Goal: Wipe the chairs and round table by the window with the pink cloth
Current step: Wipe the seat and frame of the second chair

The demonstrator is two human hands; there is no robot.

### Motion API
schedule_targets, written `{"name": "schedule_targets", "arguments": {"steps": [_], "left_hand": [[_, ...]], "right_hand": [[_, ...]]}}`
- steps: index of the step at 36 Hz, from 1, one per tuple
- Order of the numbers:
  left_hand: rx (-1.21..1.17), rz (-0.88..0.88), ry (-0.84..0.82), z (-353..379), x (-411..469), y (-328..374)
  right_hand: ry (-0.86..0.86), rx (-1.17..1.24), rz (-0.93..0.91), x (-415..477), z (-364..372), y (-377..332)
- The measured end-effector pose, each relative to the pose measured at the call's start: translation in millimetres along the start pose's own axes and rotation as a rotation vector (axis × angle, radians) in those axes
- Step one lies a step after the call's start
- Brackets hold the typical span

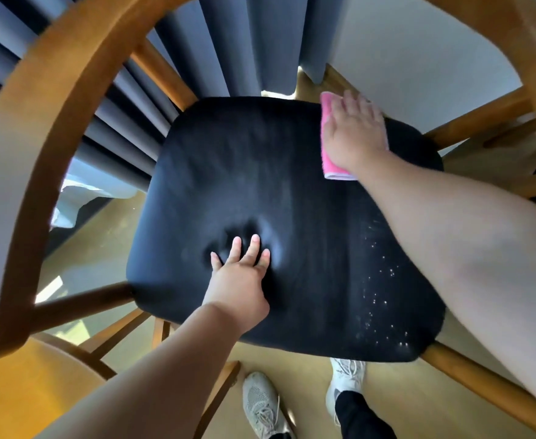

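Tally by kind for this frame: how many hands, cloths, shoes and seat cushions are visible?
Hands: 2 (left hand, right hand)
Cloths: 1 (pink cloth)
Shoes: 2 (left shoe, right shoe)
Seat cushions: 1 (black seat cushion)
Total: 6

A pleated blue-grey curtain (228, 42) is hung at the top. A white wall (418, 58) is seen just right of the curtain, and well below the curtain two pale sneakers (263, 403) are planted on a tan floor (304, 384).
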State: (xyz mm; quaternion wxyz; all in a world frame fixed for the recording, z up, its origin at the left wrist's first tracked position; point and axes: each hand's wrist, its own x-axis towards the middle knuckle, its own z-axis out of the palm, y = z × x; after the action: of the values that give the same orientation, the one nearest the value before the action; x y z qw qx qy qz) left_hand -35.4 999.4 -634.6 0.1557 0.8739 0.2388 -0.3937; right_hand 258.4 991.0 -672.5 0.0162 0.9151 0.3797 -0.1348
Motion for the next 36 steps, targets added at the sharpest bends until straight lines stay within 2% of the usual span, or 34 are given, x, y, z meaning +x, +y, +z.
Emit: {"name": "schedule_targets", "arguments": {"steps": [5, 12, 20, 26, 31, 34, 36], "left_hand": [[0.020, -0.003, 0.002, 1.9, 1.3, -0.5], [0.004, -0.016, 0.009, -0.8, 0.3, 0.7], [0.020, -0.020, 0.019, -4.6, 0.1, 1.7], [0.020, -0.018, 0.035, -3.9, -0.1, 2.5], [0.032, -0.037, 0.018, -8.3, -6.7, 7.3], [0.162, -0.025, 0.105, -8.8, -13.5, 15.0], [0.194, 0.043, 0.165, -6.3, -17.9, 23.3]], "right_hand": [[0.032, -0.045, 0.013, -22.8, 11.2, 25.5], [0.033, -0.028, 0.094, -67.1, 32.4, 26.9], [0.003, 0.016, 0.183, -165.5, 58.2, 11.7], [-0.004, 0.033, 0.168, -268.2, 86.4, -0.5], [-0.009, 0.023, 0.183, -292.1, 96.4, -3.3], [-0.015, 0.009, 0.188, -291.9, 95.1, -3.8], [-0.035, 0.007, 0.188, -293.9, 94.7, -3.9]]}}
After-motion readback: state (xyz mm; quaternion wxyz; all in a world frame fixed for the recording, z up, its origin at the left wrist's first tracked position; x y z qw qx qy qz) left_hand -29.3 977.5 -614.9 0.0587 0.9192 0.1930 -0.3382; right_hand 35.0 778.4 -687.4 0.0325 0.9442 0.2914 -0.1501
